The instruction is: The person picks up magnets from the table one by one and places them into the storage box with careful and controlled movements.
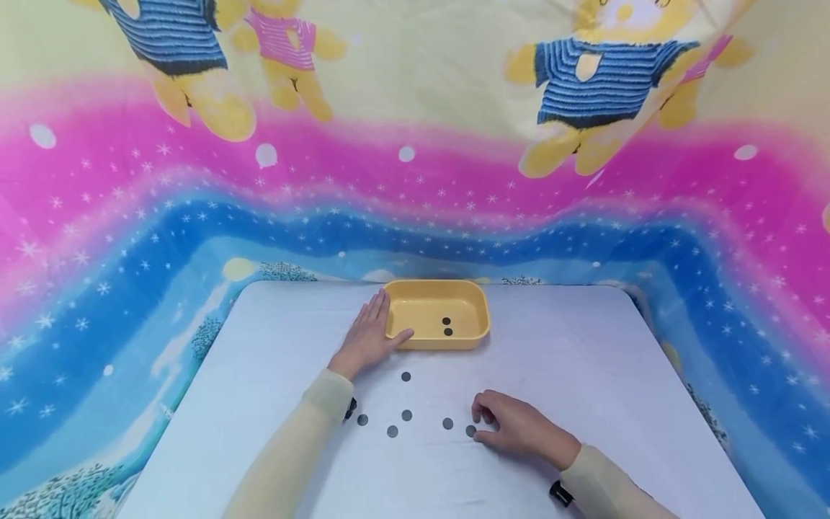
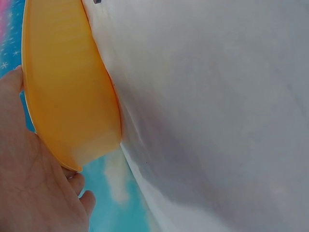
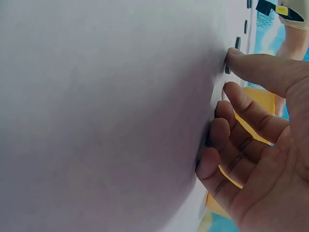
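A yellow rectangular tray (image 1: 434, 344) stands at the back of the table, with two small dark round discs (image 1: 446, 321) inside toward its right. My left hand (image 1: 366, 337) rests against the tray's left end, fingers straight and thumb along the front rim. In the left wrist view, the palm (image 2: 36, 188) lies beside the tray wall (image 2: 72, 92). My right hand (image 1: 521, 427) is low over the table, its fingers bent and apart from the thumb. The thumb tip is at a grey disc (image 1: 470, 431), also visible in the right wrist view; nothing is pinched.
Several more grey discs lie scattered on the white tabletop (image 1: 272, 346), among them one disc (image 1: 405, 376) nearest the tray and another disc (image 1: 448, 424) left of my right hand. A patterned cloth (image 1: 415, 194) with bears hangs behind and around the table.
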`<state>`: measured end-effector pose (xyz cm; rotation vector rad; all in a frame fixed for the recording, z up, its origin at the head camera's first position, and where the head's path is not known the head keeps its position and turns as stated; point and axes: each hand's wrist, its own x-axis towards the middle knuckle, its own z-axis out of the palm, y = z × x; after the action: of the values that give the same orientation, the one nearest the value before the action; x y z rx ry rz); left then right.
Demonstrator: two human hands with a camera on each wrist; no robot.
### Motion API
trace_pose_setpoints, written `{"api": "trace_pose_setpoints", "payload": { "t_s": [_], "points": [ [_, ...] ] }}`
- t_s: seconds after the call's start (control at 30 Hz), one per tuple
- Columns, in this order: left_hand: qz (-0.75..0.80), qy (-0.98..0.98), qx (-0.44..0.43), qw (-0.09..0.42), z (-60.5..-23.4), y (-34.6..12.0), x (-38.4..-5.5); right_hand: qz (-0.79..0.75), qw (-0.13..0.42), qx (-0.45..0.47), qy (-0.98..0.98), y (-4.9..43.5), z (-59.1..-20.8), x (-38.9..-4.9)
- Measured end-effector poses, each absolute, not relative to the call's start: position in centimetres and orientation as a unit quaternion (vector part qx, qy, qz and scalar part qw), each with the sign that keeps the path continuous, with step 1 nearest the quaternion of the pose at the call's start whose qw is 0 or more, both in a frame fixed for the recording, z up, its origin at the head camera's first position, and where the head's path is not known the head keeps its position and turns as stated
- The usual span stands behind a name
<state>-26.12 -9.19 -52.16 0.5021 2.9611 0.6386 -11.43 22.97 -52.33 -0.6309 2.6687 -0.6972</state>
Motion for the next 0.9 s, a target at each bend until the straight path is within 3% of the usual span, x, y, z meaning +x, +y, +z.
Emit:
{"api": "trace_pose_setpoints", "payload": {
  "t_s": [0.37,0.9],
  "points": [
    [0.203,0.965,0.162,0.034,-52.3,-9.2,-26.2,-0.234,0.113,-0.245,0.934,22.3,-52.5,-11.1],
    [0.198,0.966,0.162,0.035,-52.3,-9.3,-26.1,-0.255,0.155,-0.245,0.922,20.9,-52.4,-11.0]
  ]
}}
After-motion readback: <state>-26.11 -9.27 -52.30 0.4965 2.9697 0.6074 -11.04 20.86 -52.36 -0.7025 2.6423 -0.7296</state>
